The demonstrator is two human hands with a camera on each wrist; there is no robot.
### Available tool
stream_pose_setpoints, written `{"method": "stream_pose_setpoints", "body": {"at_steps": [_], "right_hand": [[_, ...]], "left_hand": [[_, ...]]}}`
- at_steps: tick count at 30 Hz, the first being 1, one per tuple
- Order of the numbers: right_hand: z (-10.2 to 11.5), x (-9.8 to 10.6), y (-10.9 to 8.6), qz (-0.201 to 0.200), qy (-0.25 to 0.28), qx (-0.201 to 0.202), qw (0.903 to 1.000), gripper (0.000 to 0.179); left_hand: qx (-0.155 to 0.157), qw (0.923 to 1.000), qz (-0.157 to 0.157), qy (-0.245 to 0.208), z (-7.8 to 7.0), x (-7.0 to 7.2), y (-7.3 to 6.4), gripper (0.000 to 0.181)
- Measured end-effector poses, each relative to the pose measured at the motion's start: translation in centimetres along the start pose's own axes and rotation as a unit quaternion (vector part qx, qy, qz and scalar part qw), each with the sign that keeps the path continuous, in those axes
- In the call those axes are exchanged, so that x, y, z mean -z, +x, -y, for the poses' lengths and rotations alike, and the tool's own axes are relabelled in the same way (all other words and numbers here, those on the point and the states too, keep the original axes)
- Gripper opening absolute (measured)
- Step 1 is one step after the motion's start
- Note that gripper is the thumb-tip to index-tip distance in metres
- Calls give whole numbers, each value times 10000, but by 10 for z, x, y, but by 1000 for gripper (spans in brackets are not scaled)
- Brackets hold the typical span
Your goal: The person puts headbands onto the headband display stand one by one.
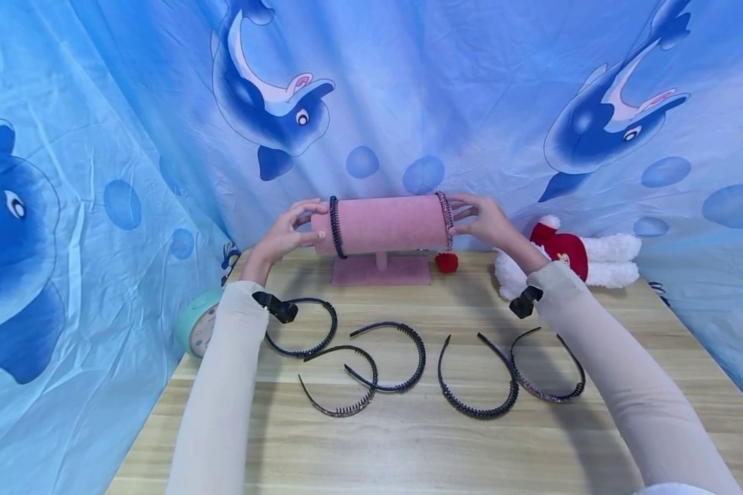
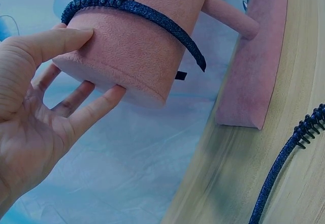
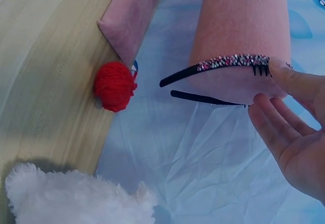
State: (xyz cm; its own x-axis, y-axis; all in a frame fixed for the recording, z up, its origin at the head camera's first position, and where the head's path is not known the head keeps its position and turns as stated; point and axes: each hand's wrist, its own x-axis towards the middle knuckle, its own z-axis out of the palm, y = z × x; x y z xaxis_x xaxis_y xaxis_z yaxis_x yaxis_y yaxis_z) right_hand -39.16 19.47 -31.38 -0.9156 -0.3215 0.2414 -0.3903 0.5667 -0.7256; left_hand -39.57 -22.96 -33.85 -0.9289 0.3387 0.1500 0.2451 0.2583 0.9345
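Head view centres on a pink roll carried crosswise on a short post above a flat pink base, near the far edge of the bench. Left hand is spread wide at one end, thumb on the roll's side and fingertips at its end face, probably steadying the roll against the other side. Right hand, fingers parted, has its thumb on a sparkly headband right by the opposite end; that contact seems meant to guide the band without squeezing it. A dark headband sits a little in from the left end, arched over the roll with its tips towards the underside, likely so that the curve supports it. Five loose headbands lie flat and spread out nearer the person, perhaps so each can be reached easily. In looks, the roll is soft and suede-like, with a seam near its rim; the dark band has a bumpy, braided crown and slim glittery arms, while the sparkly one carries pink and silvery stones, black comb teeth and smooth black tips. A red yarn ball rests beside the base, and a white plush toy lies to the right.
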Motion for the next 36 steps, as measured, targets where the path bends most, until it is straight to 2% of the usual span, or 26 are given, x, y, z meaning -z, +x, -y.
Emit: {"method": "stream_pose_setpoints", "body": {"at_steps": [5,12,21,26,36], "right_hand": [[2,4,5,446,43,36,9990,77],[2,8,10,900,-94,353,9953,80],[1,11,13,873,-422,237,9950,79],[4,11,16,806,-702,342,9937,78],[7,9,16,691,-804,448,9934,76]], "left_hand": [[-27,10000,-7,1,1,0,0,52],[-39,10000,-14,-25,-1,0,0,52],[-35,9999,-28,121,1,0,0,51],[-19,9999,-38,132,2,1,2,52],[-77,9998,-48,189,1,0,1,51]]}}
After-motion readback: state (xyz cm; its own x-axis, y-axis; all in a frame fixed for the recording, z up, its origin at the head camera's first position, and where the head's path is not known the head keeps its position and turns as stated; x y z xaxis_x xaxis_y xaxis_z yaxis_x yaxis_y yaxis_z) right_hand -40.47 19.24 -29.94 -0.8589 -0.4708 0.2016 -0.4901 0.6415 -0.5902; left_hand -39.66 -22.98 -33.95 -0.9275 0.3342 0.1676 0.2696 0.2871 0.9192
